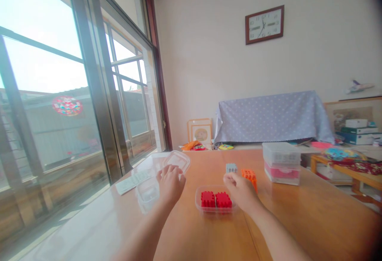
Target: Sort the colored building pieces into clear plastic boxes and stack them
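My left hand [171, 183] is closed, fingers curled at the near edge of a clear plastic lid [181, 160], which tilts up behind them. Below its wrist, to the left, stands a clear plastic container [148, 192]. My right hand [242, 188] is closed with thumb and fingers together; whatever they hold, if anything, is hidden. Just behind it are a grey block [231, 168] and orange studded blocks [249, 176], partly covered by the hand. Between my hands sits a clear tub [199, 206] holding two red toothed blocks [215, 199].
Stacked clear and pink boxes [281, 164] stand on the wooden table [191, 237] at the right. A pale paper [125, 185] lies by the window side. Beyond the table are a cloth-covered piece [271, 119] and a low bench [352, 173] with fabric on it.
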The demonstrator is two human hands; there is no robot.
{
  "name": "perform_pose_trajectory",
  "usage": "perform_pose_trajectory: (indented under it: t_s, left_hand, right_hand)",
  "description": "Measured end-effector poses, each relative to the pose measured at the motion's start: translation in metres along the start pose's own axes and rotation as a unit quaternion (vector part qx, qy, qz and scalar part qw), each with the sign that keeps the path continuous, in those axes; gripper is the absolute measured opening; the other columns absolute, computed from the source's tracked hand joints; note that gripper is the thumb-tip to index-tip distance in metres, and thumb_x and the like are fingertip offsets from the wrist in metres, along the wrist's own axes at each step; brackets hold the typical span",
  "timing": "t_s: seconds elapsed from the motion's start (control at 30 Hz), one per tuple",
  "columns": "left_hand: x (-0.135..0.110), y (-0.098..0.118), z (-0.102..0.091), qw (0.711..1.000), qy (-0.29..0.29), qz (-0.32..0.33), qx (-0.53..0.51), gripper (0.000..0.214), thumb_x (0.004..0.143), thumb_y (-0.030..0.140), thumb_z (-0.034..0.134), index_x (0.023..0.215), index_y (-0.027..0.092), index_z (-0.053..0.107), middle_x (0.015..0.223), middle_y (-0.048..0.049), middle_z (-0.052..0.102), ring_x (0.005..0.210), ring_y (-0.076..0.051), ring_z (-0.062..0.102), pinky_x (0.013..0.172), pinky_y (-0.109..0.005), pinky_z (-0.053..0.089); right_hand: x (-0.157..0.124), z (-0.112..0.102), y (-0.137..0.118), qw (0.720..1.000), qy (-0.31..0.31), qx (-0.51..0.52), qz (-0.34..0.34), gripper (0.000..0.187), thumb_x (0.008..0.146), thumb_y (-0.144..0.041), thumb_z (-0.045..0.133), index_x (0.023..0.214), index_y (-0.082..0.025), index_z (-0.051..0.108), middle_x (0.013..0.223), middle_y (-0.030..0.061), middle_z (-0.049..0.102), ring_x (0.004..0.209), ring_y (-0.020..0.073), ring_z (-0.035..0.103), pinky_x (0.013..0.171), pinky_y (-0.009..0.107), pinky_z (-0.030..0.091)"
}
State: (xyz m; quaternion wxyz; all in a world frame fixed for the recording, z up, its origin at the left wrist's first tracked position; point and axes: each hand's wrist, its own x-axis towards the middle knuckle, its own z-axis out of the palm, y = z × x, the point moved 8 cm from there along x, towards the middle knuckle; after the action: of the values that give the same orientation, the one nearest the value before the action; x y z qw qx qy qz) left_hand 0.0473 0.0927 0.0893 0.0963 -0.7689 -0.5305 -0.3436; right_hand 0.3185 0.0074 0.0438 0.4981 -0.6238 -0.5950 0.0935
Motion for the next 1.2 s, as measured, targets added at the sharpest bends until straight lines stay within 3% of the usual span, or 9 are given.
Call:
perform_pose_trajectory:
  t_s: [0.17,0.37,0.47,0.53,0.6,0.7,0.83,1.03,1.2]
  left_hand:
    - [-0.031,0.071,-0.015,0.993,0.019,0.096,-0.062,0.013,0.085,0.023,0.058,0.091,0.028,0.067,0.129,-0.0022,0.064,0.135,-0.033,0.039,0.114,-0.058,0.017]
    - [-0.056,0.120,-0.022,0.971,-0.009,0.185,-0.150,0.007,0.085,0.027,0.063,0.091,0.028,0.067,0.132,-0.0011,0.063,0.138,-0.034,0.037,0.116,-0.061,0.017]
    - [-0.054,0.105,-0.031,0.960,0.064,0.163,-0.219,0.016,0.087,0.034,0.064,0.102,0.027,0.066,0.137,-0.0059,0.059,0.138,-0.032,0.038,0.114,-0.055,0.029]
    - [-0.050,0.075,-0.036,0.945,0.159,0.089,-0.273,0.023,0.090,0.034,0.061,0.111,0.024,0.063,0.139,-0.0104,0.055,0.135,-0.029,0.043,0.111,-0.050,0.034]
    - [-0.045,0.042,-0.026,0.922,0.197,0.001,-0.333,0.025,0.092,0.038,0.058,0.112,0.023,0.063,0.134,-0.0111,0.057,0.128,-0.027,0.050,0.109,-0.047,0.037]
    - [-0.038,0.000,0.015,0.881,0.130,-0.134,-0.434,0.036,0.094,0.049,0.051,0.114,0.020,0.062,0.116,-0.0088,0.066,0.113,-0.026,0.059,0.100,-0.042,0.043]
    - [-0.040,-0.023,0.058,0.853,0.036,-0.217,-0.473,0.046,0.089,0.059,0.052,0.107,0.018,0.065,0.106,-0.0083,0.070,0.105,-0.026,0.061,0.095,-0.041,0.043]
    - [-0.046,-0.014,0.080,0.838,-0.044,-0.230,-0.492,0.049,0.086,0.063,0.052,0.095,0.017,0.066,0.095,-0.0079,0.070,0.088,-0.023,0.063,0.082,-0.035,0.046]
    - [-0.051,0.002,0.092,0.833,-0.114,-0.233,-0.489,0.048,0.087,0.061,0.049,0.087,0.015,0.065,0.086,-0.0080,0.068,0.071,-0.019,0.061,0.068,-0.030,0.043]
  right_hand:
    - [-0.006,0.021,-0.002,0.972,-0.054,0.206,0.095,0.058,0.085,-0.057,0.059,0.129,-0.020,0.053,0.111,0.0101,0.071,0.099,0.0240,0.069,0.081,0.036,0.054]
    - [-0.011,0.022,-0.022,0.925,-0.043,0.362,0.111,0.043,0.080,-0.049,0.065,0.111,-0.019,0.059,0.092,0.0052,0.071,0.082,0.0190,0.067,0.071,0.030,0.052]
    - [-0.007,0.010,-0.011,0.919,-0.011,0.371,0.134,0.042,0.080,-0.038,0.062,0.117,-0.019,0.058,0.083,0.0021,0.069,0.070,0.0142,0.062,0.062,0.024,0.047]
    - [-0.003,0.002,0.000,0.925,0.000,0.352,0.141,0.044,0.080,-0.035,0.060,0.120,-0.019,0.059,0.077,0.0005,0.067,0.061,0.0118,0.057,0.056,0.023,0.041]
    - [-0.001,-0.001,0.013,0.927,-0.005,0.339,0.158,0.047,0.079,-0.036,0.059,0.122,-0.017,0.059,0.071,-0.0006,0.065,0.054,0.0108,0.051,0.052,0.022,0.037]
    - [0.001,-0.002,0.033,0.927,-0.008,0.316,0.201,0.049,0.076,-0.037,0.058,0.120,-0.017,0.061,0.062,-0.0031,0.059,0.048,0.0111,0.045,0.048,0.023,0.031]
    - [0.003,-0.008,0.048,0.944,0.034,0.249,0.213,0.039,0.076,-0.041,0.057,0.107,-0.019,0.066,0.056,-0.0042,0.052,0.050,0.0137,0.046,0.049,0.025,0.030]
    - [0.000,-0.003,0.057,0.958,0.042,0.185,0.214,0.024,0.075,-0.043,0.055,0.080,-0.020,0.061,0.058,-0.0025,0.054,0.050,0.0137,0.047,0.049,0.025,0.033]
    - [0.002,0.013,0.069,0.971,0.025,0.128,0.201,0.029,0.077,-0.043,0.054,0.088,-0.019,0.065,0.066,0.0013,0.064,0.058,0.0165,0.057,0.054,0.026,0.039]
